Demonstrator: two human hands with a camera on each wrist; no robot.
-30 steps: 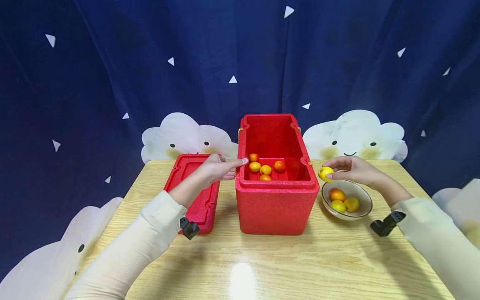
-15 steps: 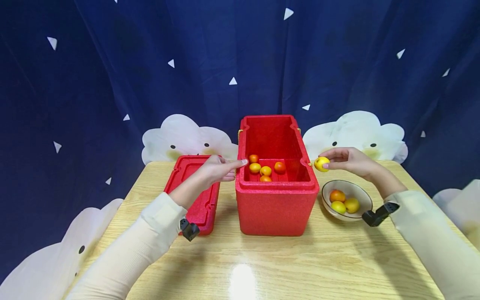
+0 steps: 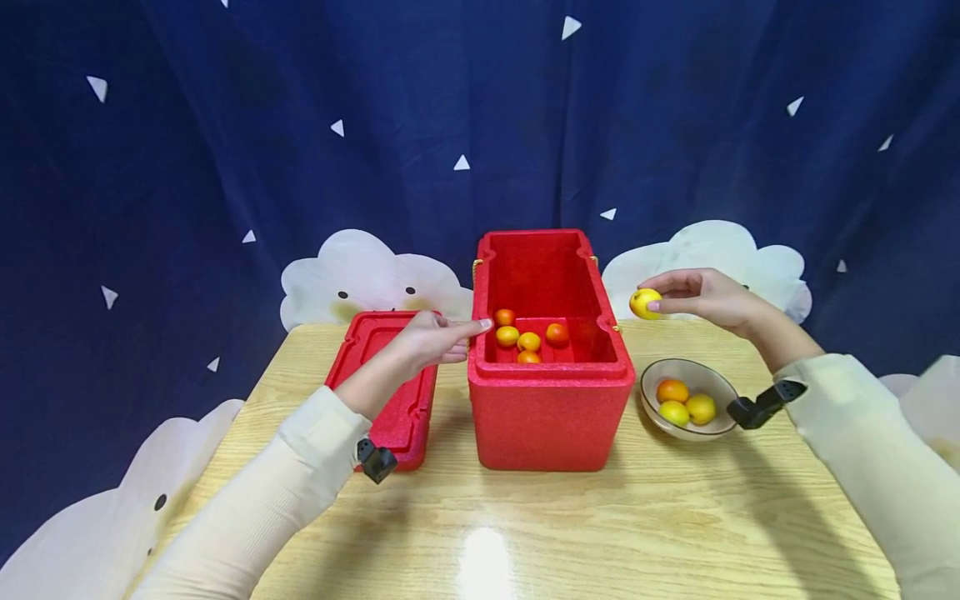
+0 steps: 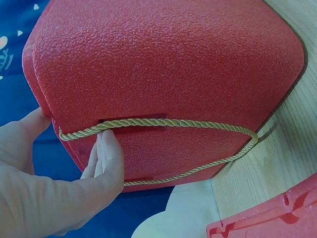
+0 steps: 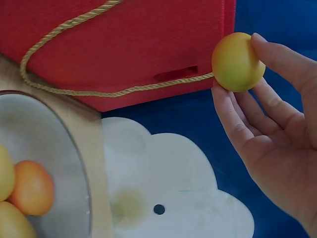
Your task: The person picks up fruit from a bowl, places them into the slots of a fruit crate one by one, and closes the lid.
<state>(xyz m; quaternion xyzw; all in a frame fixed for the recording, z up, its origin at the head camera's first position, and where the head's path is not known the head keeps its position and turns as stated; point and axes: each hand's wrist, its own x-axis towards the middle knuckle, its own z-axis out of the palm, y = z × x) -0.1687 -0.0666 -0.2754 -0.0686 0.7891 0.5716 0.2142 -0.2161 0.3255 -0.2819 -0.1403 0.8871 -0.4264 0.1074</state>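
Note:
My right hand [image 3: 708, 298] pinches a round yellow fruit [image 3: 646, 304] between thumb and fingertips, raised beside the right wall of an open red foam box [image 3: 553, 425]. The right wrist view shows the same fruit [image 5: 238, 62] against the box side. Several orange and yellow fruits [image 3: 507, 336] lie on the box floor. My left hand [image 3: 435, 342] grips the box's left wall, thumb over the rim and fingers outside. Those fingers touch a gold rope handle [image 4: 198, 124] in the left wrist view. Below my right hand, a bowl [image 3: 716, 375] contains three fruits [image 3: 701, 408].
A red lid [image 3: 375, 333] lies on the wooden table [image 3: 600, 533], left of the box and partly under my left forearm. Behind the table hangs a dark blue curtain [image 3: 405, 100] with white cloud shapes. The box's right side bears another rope handle [image 5: 119, 93].
My right hand has lifted the yellow fruit up from just above the bowl's rim, ending slightly higher than the box's near edge. The left hand keeps its hold on the box wall.

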